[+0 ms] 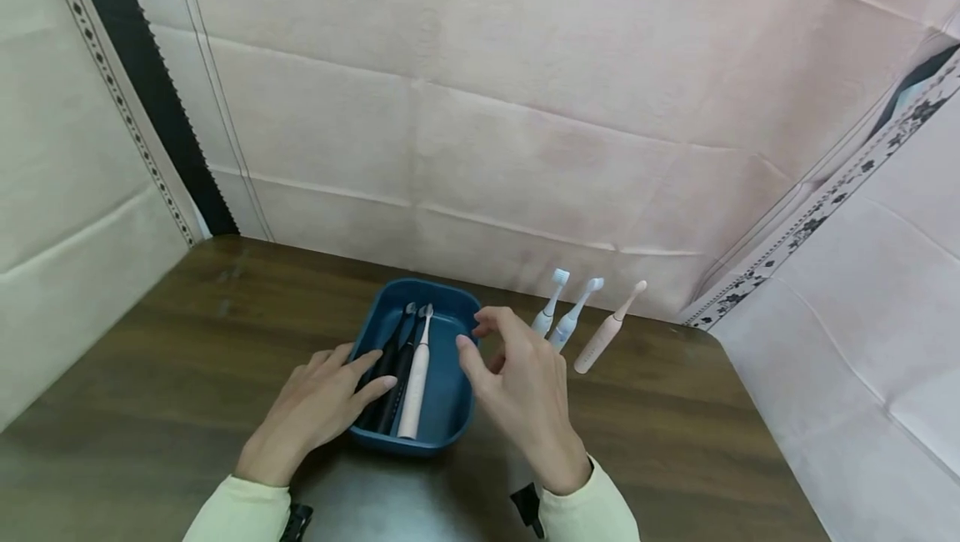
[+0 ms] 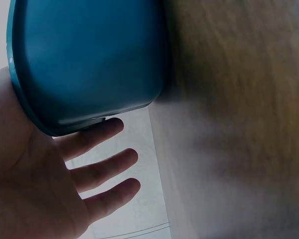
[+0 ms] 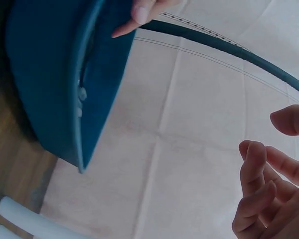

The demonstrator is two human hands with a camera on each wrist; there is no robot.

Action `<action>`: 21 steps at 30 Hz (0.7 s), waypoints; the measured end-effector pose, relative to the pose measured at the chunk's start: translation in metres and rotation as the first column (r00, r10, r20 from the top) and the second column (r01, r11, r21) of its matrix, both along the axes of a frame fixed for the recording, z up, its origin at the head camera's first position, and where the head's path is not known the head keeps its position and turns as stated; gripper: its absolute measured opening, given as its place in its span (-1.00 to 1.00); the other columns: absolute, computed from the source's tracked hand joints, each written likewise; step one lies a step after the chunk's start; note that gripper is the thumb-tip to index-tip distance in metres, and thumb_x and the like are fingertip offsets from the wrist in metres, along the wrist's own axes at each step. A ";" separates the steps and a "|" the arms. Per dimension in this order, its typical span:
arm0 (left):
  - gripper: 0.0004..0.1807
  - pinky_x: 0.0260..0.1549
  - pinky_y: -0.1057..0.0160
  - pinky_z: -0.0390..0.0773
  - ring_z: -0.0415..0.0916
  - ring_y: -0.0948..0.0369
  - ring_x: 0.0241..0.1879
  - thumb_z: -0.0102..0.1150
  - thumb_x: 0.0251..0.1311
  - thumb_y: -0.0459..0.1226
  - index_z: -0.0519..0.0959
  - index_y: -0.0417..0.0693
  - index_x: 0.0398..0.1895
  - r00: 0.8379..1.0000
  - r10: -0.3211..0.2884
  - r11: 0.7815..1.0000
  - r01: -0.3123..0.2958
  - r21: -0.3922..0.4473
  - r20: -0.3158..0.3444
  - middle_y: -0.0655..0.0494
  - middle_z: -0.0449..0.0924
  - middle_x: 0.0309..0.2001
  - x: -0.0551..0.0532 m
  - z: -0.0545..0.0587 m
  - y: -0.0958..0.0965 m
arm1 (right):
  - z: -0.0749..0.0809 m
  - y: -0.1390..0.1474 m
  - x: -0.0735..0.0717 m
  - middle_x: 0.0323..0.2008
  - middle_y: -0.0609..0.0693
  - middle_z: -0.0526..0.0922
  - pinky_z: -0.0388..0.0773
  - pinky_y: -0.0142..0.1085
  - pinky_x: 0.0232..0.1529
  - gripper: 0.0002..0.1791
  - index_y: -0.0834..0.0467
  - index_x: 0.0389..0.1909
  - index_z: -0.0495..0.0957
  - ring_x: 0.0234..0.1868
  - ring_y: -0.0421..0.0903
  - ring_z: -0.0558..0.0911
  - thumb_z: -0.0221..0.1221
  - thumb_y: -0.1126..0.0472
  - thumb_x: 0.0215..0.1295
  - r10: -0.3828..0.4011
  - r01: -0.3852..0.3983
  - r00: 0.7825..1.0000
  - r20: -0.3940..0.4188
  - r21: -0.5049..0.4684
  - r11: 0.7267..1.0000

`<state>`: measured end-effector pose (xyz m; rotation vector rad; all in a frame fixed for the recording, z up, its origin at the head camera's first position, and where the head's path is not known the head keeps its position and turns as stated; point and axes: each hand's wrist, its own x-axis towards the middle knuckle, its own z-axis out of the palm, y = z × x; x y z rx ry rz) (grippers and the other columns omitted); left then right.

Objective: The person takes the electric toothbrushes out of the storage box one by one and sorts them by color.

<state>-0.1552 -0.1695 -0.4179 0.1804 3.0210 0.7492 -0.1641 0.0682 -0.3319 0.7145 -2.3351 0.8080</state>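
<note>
We'd guess mid-transfer: white brush (image 1: pixel 416 385) and black brushes (image 1: pixel 403 369) lie in the tray (image 1: pixel 450 379), lower centre, left grip (image 1: pixel 313 410) relaxed over its rim, right grip (image 1: pixel 527 396) released near its right edge, so next likely calls for a right-side pinch.

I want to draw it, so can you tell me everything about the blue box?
The box is dark blue and smooth, like plastic, with rounded corners and an open top. It sits upright on the table. Two black brushes and a white brush lie inside, side by side. The left hand reaches over its left rim, touching it; the right hand is apart, at its right.
</note>
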 end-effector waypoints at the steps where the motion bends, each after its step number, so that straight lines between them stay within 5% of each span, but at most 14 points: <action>1: -0.24 0.17 -0.49 0.24 0.22 -0.39 0.32 -0.09 0.45 0.26 0.45 -0.10 0.42 1.000 -0.001 1.000 0.001 0.001 -0.003 -0.38 0.30 0.39 0.000 0.000 0.000 | -0.001 0.000 0.000 -0.27 -0.10 0.73 0.32 -0.43 -0.77 -0.74 0.13 -0.06 0.65 -0.69 -0.42 0.37 0.36 0.14 0.30 -0.005 0.005 1.000 0.007 0.001 1.000; 14: -0.27 0.18 -0.46 0.26 0.25 -0.37 0.32 -0.09 0.47 0.24 0.45 -0.08 0.43 0.999 -0.017 1.000 0.017 -0.002 -0.027 -0.36 0.31 0.39 -0.002 0.002 0.002 | -0.008 -0.002 -0.011 -0.28 -0.10 0.73 0.31 -0.42 -0.75 -0.76 0.13 -0.07 0.65 -0.66 -0.37 0.38 0.35 0.12 0.32 -0.021 0.020 1.000 0.020 0.054 0.998; 21: -0.25 0.18 -0.46 0.26 0.24 -0.37 0.32 -0.10 0.47 0.26 0.44 -0.08 0.44 1.000 -0.012 1.000 0.012 -0.001 -0.004 -0.36 0.31 0.40 0.000 0.001 -0.001 | -0.009 -0.016 -0.029 -0.27 -0.08 0.75 0.31 -0.39 -0.77 -0.74 0.10 -0.08 0.66 -0.66 -0.32 0.40 0.34 0.06 0.33 -0.020 0.001 0.989 0.148 0.129 0.992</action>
